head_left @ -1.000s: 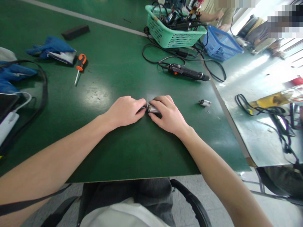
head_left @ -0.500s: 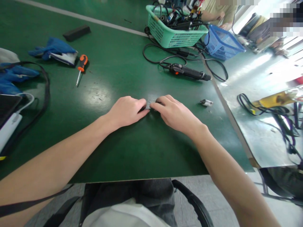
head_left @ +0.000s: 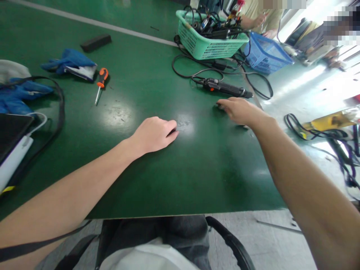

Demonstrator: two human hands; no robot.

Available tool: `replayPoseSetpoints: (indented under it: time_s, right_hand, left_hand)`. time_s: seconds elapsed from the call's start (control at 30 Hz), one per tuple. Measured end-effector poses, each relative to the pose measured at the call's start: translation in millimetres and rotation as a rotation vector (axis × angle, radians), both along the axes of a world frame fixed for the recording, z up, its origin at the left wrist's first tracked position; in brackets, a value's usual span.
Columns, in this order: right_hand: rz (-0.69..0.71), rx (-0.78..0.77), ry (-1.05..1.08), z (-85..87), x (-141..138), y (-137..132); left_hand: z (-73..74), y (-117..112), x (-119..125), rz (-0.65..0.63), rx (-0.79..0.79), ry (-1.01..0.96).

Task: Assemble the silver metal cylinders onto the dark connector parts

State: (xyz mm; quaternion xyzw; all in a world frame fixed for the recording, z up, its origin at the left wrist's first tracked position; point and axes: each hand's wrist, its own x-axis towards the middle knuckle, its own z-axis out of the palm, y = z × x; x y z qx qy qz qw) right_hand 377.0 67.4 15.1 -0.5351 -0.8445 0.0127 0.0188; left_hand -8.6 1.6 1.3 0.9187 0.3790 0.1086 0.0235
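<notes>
My left hand (head_left: 157,135) rests on the green table (head_left: 180,176), its thumb and fingers curled together. A dark gap shows between them, and whatever they hold is hidden. Farther right, my right hand (head_left: 239,111) is pinched closed over the table, with a small dark thing (head_left: 220,107) at its fingertips that is too small to name. Just beyond that hand lies a black electric screwdriver (head_left: 225,87) with its cable. Beneath the right hand, a bit of a small silvery part (head_left: 245,127) peeks out, mostly covered.
An orange-and-black screwdriver (head_left: 101,80), blue gloves (head_left: 70,62) and a black block (head_left: 96,43) lie at the left. At the back stand a green basket (head_left: 213,48) of tools and cables and a blue basket (head_left: 266,56). Another person's hands (head_left: 261,22) show behind them.
My right hand has moved away from the left hand, to the right and slightly farther off, over the silvery part. My left hand has stayed nearly in place. The view has shifted slightly.
</notes>
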Motion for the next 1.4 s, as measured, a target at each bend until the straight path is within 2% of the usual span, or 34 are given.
replayPoseSetpoints:
  time_s: [0.1, 0.17, 0.3, 0.4, 0.5, 0.6, 0.8, 0.93, 1.07, 1.27, 1.4]
  right_hand:
    - [-0.100, -0.039, 0.003, -4.1, 45, -9]
    - [-0.139, -0.009, 0.070, -8.6, 63, -25]
    - [-0.214, 0.120, 0.228, -21.3, 64, -64]
    - [-0.252, 0.213, 0.259, -30.7, 44, -83]
    - [-0.251, 0.250, 0.265, -36.5, 12, -86]
    - [-0.165, 0.231, 0.273, -37.6, -36, -81]
    - [-0.027, 0.188, 0.285, -32.4, -155, -88]
    - [0.017, 0.133, 0.314, -28.2, -203, -99]
    - [-0.003, 0.090, 0.359, -22.7, -211, -102]
    - [0.089, 0.129, 0.434, -7.8, -189, -102]
    - [0.119, 0.203, 0.412, -10.1, -176, -102]
  left_hand:
    - [-1.4, 0, -1, -0.006, 0.004, -0.015]
    - [-1.9, 0, -2, -0.007, 0.002, -0.024]
    - [-2.1, 1, -2, -0.005, -0.005, -0.035]
    - [-2.4, 1, -1, -0.006, -0.007, -0.042]
    - [-2.4, 1, -1, 0.012, -0.005, -0.040]
    - [-0.7, -2, 0, 0.028, -0.020, -0.070]
    - [4.1, -6, 2, 0.114, -0.055, -0.157]
    - [4.6, -4, 1, 0.190, -0.053, -0.151]
    - [5.1, -4, 0, 0.205, -0.056, -0.133]
    - [7.6, -5, 0, 0.226, -0.065, -0.123]
    - [8.7, -4, 0, 0.182, -0.046, -0.108]
